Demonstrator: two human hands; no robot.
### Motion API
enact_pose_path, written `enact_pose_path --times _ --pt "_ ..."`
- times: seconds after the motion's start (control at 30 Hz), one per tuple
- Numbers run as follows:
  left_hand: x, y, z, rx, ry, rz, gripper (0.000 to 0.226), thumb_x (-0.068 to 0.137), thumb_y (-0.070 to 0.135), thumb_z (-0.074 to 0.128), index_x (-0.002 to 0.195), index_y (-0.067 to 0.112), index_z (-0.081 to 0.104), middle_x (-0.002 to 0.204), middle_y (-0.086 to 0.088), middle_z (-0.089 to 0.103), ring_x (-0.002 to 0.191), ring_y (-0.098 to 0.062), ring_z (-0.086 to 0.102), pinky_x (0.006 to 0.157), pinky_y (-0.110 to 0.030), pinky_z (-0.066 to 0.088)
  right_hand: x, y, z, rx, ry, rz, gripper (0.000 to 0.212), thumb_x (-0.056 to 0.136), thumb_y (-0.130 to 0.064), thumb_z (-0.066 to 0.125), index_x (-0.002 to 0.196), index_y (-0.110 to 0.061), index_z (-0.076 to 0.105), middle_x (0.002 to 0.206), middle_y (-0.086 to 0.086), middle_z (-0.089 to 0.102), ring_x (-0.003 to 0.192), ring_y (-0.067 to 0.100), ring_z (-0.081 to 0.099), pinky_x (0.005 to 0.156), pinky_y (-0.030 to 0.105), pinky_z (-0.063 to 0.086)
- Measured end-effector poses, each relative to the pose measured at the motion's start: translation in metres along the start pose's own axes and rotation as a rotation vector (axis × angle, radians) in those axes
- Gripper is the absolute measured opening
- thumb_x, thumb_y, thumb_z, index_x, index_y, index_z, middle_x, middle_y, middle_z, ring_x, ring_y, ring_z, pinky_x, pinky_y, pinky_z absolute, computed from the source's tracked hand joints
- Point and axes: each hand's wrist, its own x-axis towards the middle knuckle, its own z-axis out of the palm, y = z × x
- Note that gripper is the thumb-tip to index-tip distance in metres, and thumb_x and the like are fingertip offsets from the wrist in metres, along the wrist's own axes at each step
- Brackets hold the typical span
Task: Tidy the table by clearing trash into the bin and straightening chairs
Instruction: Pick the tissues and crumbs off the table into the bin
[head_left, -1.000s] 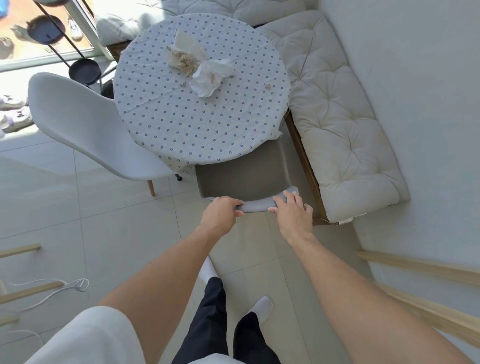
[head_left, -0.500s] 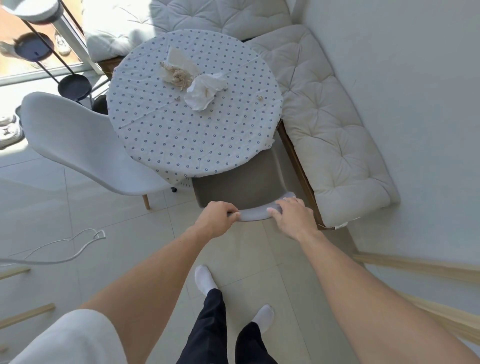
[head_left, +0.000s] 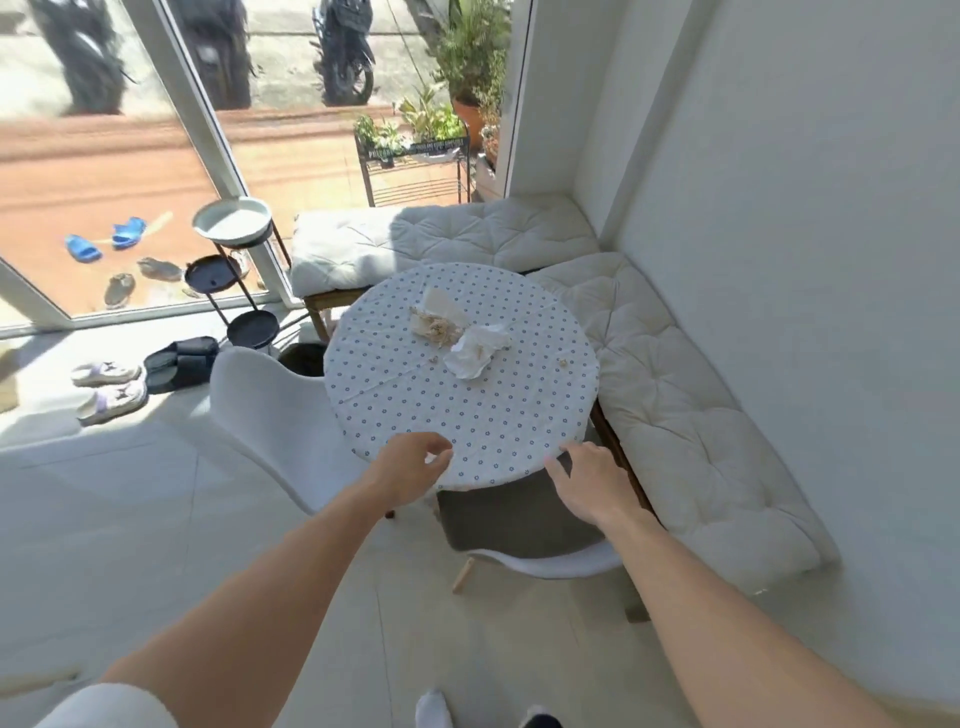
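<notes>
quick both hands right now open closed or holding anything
Left hand: open, fingers loosely curled, holding nothing.
Right hand: open, holding nothing.

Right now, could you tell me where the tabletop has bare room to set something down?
The near half of the table, between the hands and the napkins, is bare. The middle is crowded with napkins and crumbs; one scrap lies near the right edge.
</notes>
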Motion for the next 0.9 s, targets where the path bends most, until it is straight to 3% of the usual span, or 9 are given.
enact_pose_path --times 0.27,0.43,0.63,0.9 --pt "-0.006 -0.046 -0.097 -0.057 0.158 -0.030 0.033 0.103 0.042 0.057 0.130 0.029 0.073 0.128 0.016 0.073 0.115 -0.006 0.068 0.103 -0.036 0.056 0.052 -0.090 -0.014 0.088 0.016 -0.117 0.065 0.102 -0.062 0.039 0.152 -0.021 0.048 0.152 0.003 0.053 0.142 0.025 0.044 0.115 0.049 0.040" --pt "-0.020 -0.088 -0.147 -0.049 0.225 -0.126 0.029 0.103 0.042 0.057 0.125 0.034 0.074 0.119 0.021 0.074 0.111 -0.006 0.068 0.097 -0.033 0.056 0.083 -0.136 -0.004 0.137 -0.022 -0.160 0.063 0.102 -0.061 0.041 0.150 -0.021 0.049 0.150 0.004 0.055 0.140 0.027 0.046 0.113 0.050 0.043" --pt "-0.029 -0.147 -0.195 -0.060 0.276 -0.227 0.027 0.102 0.040 0.060 0.124 0.034 0.074 0.120 0.020 0.074 0.109 -0.005 0.070 0.096 -0.031 0.055 0.116 -0.178 0.016 0.202 -0.116 -0.146 0.061 0.101 -0.060 0.046 0.148 -0.021 0.052 0.149 0.003 0.054 0.130 0.026 0.057 0.097 0.051 0.058" --pt "0.017 -0.215 -0.257 -0.073 0.238 -0.190 0.027 0.103 0.038 0.059 0.124 0.031 0.076 0.118 0.017 0.076 0.107 -0.006 0.071 0.091 -0.026 0.054 0.149 -0.227 0.046 0.166 -0.118 -0.019 0.059 0.102 -0.056 0.045 0.149 -0.021 0.050 0.153 0.002 0.051 0.132 0.026 0.055 0.104 0.049 0.052"
